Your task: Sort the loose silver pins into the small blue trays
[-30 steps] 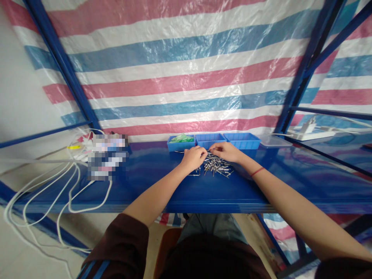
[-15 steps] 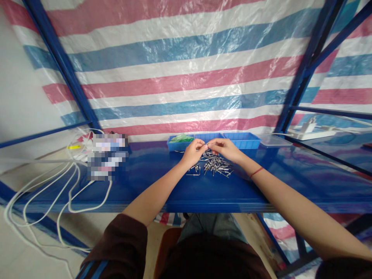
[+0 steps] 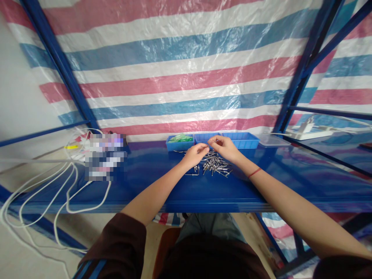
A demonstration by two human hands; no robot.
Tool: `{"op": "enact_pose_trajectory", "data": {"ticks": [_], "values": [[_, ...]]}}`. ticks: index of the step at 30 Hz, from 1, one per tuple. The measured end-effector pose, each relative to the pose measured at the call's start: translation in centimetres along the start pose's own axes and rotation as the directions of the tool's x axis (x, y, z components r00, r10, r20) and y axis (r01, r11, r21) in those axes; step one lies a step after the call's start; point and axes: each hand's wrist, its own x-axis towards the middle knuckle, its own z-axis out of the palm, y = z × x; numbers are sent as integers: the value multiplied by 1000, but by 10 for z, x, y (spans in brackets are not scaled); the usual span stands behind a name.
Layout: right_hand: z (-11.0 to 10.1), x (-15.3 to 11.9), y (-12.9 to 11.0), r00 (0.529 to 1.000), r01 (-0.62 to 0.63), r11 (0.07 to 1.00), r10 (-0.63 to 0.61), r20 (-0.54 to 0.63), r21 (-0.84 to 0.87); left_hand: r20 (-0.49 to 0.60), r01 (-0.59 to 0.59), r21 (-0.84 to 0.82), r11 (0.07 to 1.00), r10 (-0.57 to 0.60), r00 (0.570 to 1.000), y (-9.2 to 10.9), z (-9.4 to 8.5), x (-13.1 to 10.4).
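A loose pile of silver blind rivets lies on the blue table, with a few strays at its left. Over the pile's far left side is my left hand, thumb and fingers pinched together. My right hand hovers just beyond the pile, its fingertips also drawn into a pinch close to the left hand's fingertips. Whatever sits in either pinch is too small or hidden to make out. Directly behind the hands stand a blue bin with green pieces, a middle blue bin and a right blue bin.
A clear plastic lid lies right of the bins, near a white power strip. On the left are a blurred-out item and looping white cables. Blue metal posts frame the table before a striped sheet.
The hands, whose fingertips met before, are now slightly apart. My left hand has dropped a little towards the pile, and my right hand has risen slightly. The view has shifted slightly.
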Motion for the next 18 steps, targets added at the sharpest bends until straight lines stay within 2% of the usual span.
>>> {"op": "enact_pose_trajectory", "data": {"ticks": [6, 10, 14, 18], "values": [[2, 1, 6, 998, -3, 999, 0, 62, 44, 47, 4, -35, 999, -3, 999, 4, 1, 1], [3, 2, 8, 998, 38, 999, -39, 46, 25, 30, 16, -40, 999, -15, 999, 6, 1, 0], [2, 0, 2, 993, 115, 993, -114, 34, -31, -72, -32, -45, 998, 29, 997, 3, 1, 2], [0, -1, -2, 992, 124, 985, -126, -9, -121, -209, -61, -46, 997, 50, 977, 2, -3, 4]]}}
